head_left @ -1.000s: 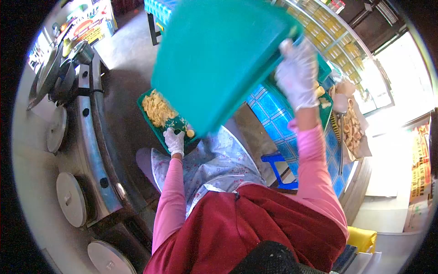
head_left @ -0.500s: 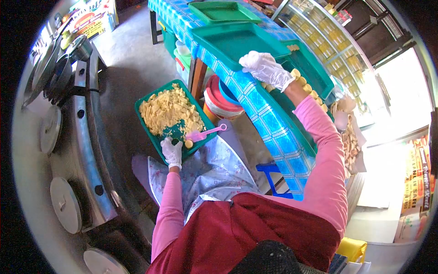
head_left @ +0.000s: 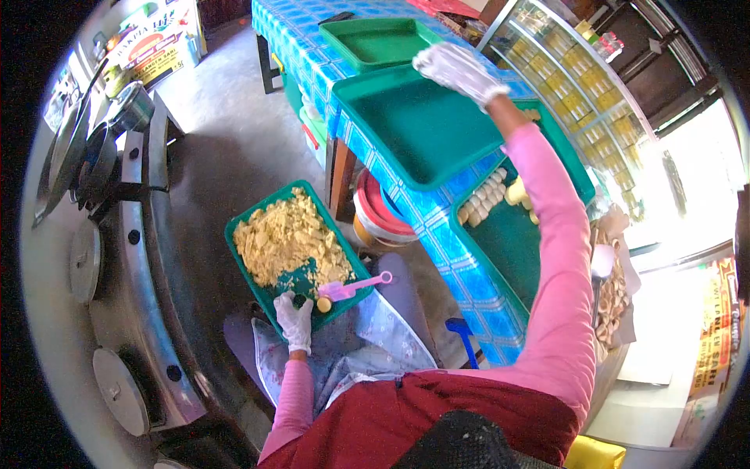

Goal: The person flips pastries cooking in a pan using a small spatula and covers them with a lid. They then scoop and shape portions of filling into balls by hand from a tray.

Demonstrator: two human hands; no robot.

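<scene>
My left hand [head_left: 294,322], in a white glove, is at the near left edge of a green tray [head_left: 238,262] low in front of me. Its fingers close around a small dark round thing [head_left: 299,300]. Crumbly yellow dough-like filling [head_left: 285,234] fills most of that tray. A small round yellow piece [head_left: 323,304] and a pink scoop [head_left: 337,291] lie just right of the hand. My right hand [head_left: 457,70], also gloved, is over the far edge of a large green tray [head_left: 422,125] on the table. Its fingers are curled; what they hold, if anything, is hidden.
Pale rolled pieces [head_left: 484,195] and yellow pieces [head_left: 517,191] lie in another green tray [head_left: 508,254]. A smaller green tray [head_left: 379,39] stands at the back of the blue checked table [head_left: 297,35]. A lidded bucket [head_left: 375,207] is beside it; a stove bench [head_left: 141,258] lines the left.
My right hand has moved away from me, toward the large tray's far edge, uncovering the pale rolled pieces. My left hand stays at the low tray. The view has shifted slightly.
</scene>
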